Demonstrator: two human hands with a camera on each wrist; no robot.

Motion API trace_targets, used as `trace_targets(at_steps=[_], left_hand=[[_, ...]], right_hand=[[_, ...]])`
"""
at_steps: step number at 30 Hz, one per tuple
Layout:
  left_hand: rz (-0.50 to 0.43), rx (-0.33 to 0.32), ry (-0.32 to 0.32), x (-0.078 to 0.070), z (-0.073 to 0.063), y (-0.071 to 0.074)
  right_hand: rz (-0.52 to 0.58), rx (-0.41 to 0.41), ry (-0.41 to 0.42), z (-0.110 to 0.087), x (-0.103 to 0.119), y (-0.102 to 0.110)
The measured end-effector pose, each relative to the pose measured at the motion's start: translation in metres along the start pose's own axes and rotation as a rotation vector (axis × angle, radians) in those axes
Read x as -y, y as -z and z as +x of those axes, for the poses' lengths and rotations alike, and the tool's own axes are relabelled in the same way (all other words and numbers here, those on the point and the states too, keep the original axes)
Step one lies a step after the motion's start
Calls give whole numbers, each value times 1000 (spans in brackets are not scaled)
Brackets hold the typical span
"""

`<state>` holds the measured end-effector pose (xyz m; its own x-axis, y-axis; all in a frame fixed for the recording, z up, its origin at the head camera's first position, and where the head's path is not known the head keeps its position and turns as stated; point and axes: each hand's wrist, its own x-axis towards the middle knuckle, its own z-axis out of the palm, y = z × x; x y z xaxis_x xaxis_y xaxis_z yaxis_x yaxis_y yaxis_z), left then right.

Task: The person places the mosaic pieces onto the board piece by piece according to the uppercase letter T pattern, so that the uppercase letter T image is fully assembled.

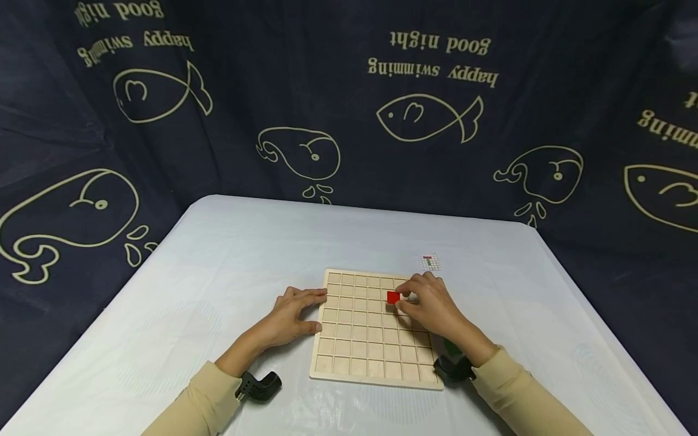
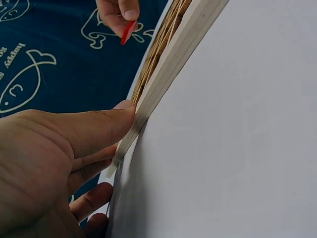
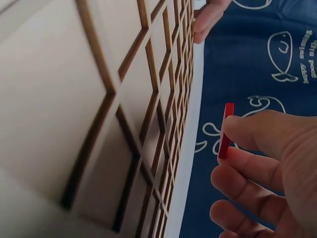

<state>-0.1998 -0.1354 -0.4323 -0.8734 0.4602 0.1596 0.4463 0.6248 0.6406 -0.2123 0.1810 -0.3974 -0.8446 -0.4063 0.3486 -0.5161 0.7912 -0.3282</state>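
A square wooden grid board [image 1: 343, 349] lies on the white-covered table. My right hand [image 1: 433, 306] pinches a thin red square tile [image 1: 393, 297] between thumb and fingers. In the right wrist view the tile [image 3: 226, 131] stands off the grid, held at its edges, with the other fingers loosely bent below. My left hand [image 1: 288, 316] rests against the board's left edge, thumb and fingers spread along it. The left wrist view has the thumb [image 2: 106, 126] touching the board's pale side [image 2: 173, 59]. The grid cells in sight hold no tiles.
Beyond the board lies a small pattern card [image 1: 429, 261] with a red and green T on a grid. Something green [image 1: 452, 347] shows partly under my right wrist. Black wrist cameras [image 1: 260, 386] sit on both wrists. A dark printed cloth [image 1: 349, 91] hangs behind the table.
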Motion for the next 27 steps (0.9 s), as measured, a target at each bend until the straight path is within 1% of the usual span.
trace_targets(at_steps=[5,17,27], left_hand=[[-7,1,7,0,0,0],[-17,1,5,0,0,0],[-17,13,-3,0,1,0]], right_hand=[[-3,16,8,6,5,-3],[-10,11,45,20,13,-11],[-13,48,25,29,19,-16]])
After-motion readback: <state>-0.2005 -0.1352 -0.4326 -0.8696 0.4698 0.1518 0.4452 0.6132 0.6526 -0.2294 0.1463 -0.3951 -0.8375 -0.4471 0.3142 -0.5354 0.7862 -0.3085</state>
